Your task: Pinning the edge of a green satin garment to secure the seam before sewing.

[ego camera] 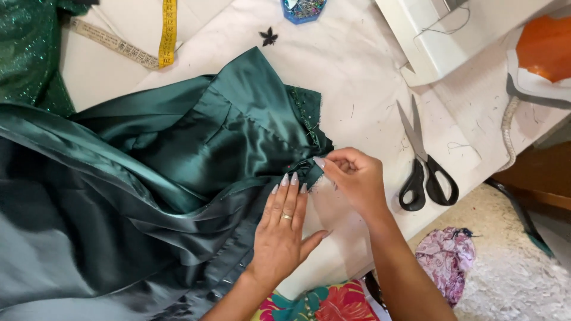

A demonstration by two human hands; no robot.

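Now, at the sewing table:
Left hand: my left hand lies flat, fingers stretched and together, pressing the dark green satin garment onto the white table; it grips nothing.
Right hand: my right hand is curled, fingertips pinched on the garment's edge just beside my left fingertips; whether a pin is between them I cannot tell.
Garment: spread over the table's left half, its beaded seam running up from the pinched spot.
Scissors: black-handled scissors lie shut on the table, near my right hand but apart from it.
Far edge: a yellow tape measure, a blue pin holder and a white sewing machine.
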